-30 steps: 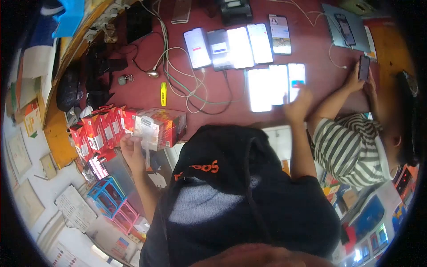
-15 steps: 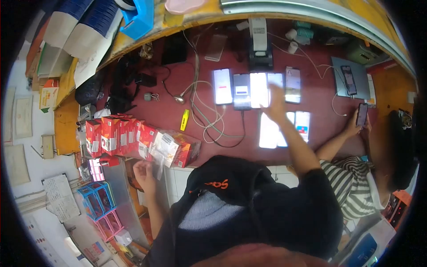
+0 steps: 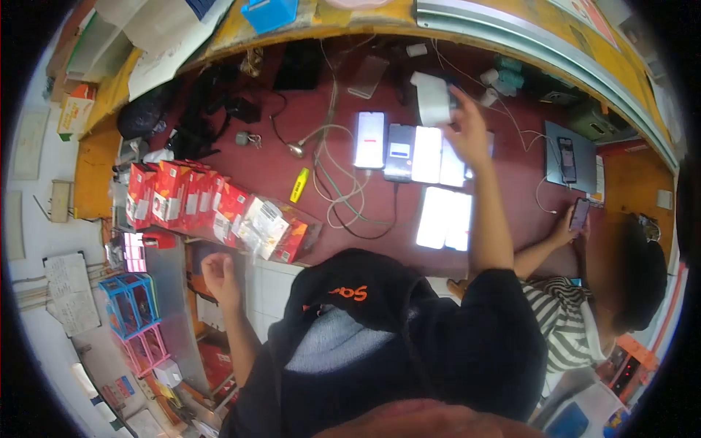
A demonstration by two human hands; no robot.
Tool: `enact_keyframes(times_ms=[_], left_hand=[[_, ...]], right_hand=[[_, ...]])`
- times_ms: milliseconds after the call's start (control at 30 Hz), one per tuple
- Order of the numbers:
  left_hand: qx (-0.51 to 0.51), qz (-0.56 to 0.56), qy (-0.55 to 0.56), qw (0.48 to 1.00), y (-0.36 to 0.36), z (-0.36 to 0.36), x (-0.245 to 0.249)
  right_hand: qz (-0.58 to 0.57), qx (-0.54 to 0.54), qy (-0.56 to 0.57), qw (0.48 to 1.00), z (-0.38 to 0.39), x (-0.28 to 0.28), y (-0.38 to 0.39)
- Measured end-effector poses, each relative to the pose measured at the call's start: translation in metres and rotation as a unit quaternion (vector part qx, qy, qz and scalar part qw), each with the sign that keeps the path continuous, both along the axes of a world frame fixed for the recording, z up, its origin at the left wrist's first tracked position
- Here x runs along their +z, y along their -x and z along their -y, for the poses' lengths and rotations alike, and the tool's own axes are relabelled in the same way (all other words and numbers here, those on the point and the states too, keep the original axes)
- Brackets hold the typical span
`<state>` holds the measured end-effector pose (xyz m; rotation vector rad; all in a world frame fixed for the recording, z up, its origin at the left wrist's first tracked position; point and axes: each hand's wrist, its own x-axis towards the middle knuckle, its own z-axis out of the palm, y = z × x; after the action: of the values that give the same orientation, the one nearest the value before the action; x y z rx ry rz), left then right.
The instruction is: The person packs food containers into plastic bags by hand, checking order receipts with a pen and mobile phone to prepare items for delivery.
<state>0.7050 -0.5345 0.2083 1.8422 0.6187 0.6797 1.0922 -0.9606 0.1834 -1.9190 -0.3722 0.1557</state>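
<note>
My right hand [image 3: 469, 131] reaches over the desk, its fingers round the right side of a small dark printer with a white paper strip [image 3: 432, 101]. Below that hand lie several lit phones, among them a white-screened phone [image 3: 426, 155] and a grey-screened phone [image 3: 399, 152]. Another bright phone [image 3: 434, 217] is nearer to me, and my forearm covers part of this group. Off the desk's front edge, my left hand [image 3: 221, 277] hangs with loosely bent fingers and nothing visible in it. Just beyond it stand red boxes [image 3: 169, 191] and a clear plastic bag [image 3: 264, 225].
Cables [image 3: 343, 182] loop across the red desk [image 3: 255, 168] beside a yellow highlighter [image 3: 299, 185]. To the right, a person in a striped shirt [image 3: 558, 321] holds a phone [image 3: 579, 215]. A laptop [image 3: 555, 164] lies beyond, and a raised shelf edge [image 3: 328, 33] borders the back.
My right hand has moved from above the phones to the printer, which now sits tilted and nearer. My left hand has drawn back slightly from the plastic bag. The camera view has shifted.
</note>
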Motion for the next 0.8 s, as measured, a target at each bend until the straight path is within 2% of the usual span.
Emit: enact_keyframes(times_ms=[67, 200, 367, 467, 533, 633, 767, 800], left_hand=[[-0.003, -0.006, 0.002, 1.0, -0.006, -0.001, 0.001], [-0.036, 0.016, 0.006, 0.999, -0.022, 0.01, 0.015], [-0.051, 0.016, 0.016, 0.998, -0.02, 0.019, 0.019], [-0.051, 0.029, 0.018, 0.998, -0.011, 0.017, 0.009], [-0.055, 0.044, 0.036, 0.997, -0.006, 0.018, 0.008], [-0.057, 0.041, 0.026, 0.997, 0.001, 0.015, 0.006], [-0.061, 0.053, 0.015, 0.997, 0.003, 0.016, 0.008], [-0.068, 0.064, 0.004, 0.996, 0.003, 0.016, 0.007]], right_hand=[[0.036, -0.011, -0.173, 0.984, 0.01, -0.007, 0.037], [0.083, -0.078, -0.215, 0.97, 0.021, 0.03, 0.092], [0.135, -0.107, -0.215, 0.961, 0.032, 0.038, 0.12], [0.163, -0.107, -0.167, 0.966, 0.035, 0.04, 0.129], [0.196, -0.124, -0.086, 0.969, 0.033, 0.047, 0.135], [0.213, -0.121, -0.021, 0.969, 0.034, 0.051, 0.147], [0.167, -0.122, 0.0, 0.978, 0.05, 0.016, 0.158], [0.205, -0.112, 0.115, 0.966, 0.055, 0.009, 0.161]])
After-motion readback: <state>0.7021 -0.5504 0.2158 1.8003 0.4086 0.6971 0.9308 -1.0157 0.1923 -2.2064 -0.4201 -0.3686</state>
